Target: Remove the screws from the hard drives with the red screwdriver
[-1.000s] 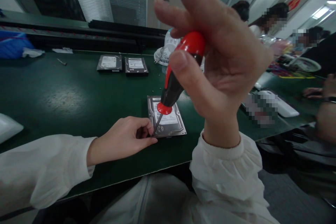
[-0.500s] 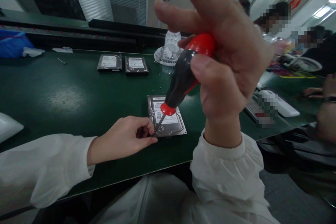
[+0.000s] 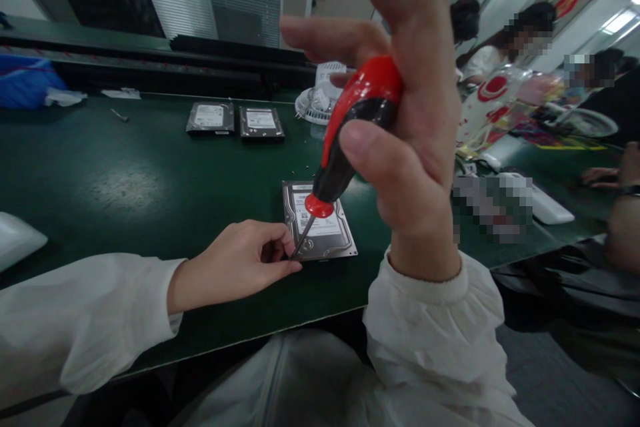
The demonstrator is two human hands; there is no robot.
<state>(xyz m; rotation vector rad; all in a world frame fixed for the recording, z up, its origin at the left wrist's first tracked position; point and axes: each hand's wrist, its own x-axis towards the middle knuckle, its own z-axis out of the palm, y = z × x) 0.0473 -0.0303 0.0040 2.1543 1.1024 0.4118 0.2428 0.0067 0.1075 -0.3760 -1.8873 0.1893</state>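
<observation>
Near the centre of the frame, a hard drive (image 3: pixel 330 233) lies label up on the dark green counter (image 3: pixel 150 167). The right hand (image 3: pixel 420 167), large in the upper right of centre, has hold of a red-and-black screwdriver (image 3: pixel 337 163): the thumb presses the handle, whose red end sits against the curled inner side of the hand, while other fingers stretch out loosely. The screwdriver tilts, its shaft running down to the drive's lower-left corner. There the left hand (image 3: pixel 233 260) is half curled, thumb and fingertips close together around the tip; whether they pinch the shaft or only steady the drive, I cannot tell.

Above the drive lie a few tiny bits (image 3: pixel 307 167), too small to identify. In the upper middle, a silver drive (image 3: pixel 211 118) and a darker drive (image 3: pixel 261 123) lie side by side, slightly apart, left of a white plastic device (image 3: pixel 313 105).
</observation>
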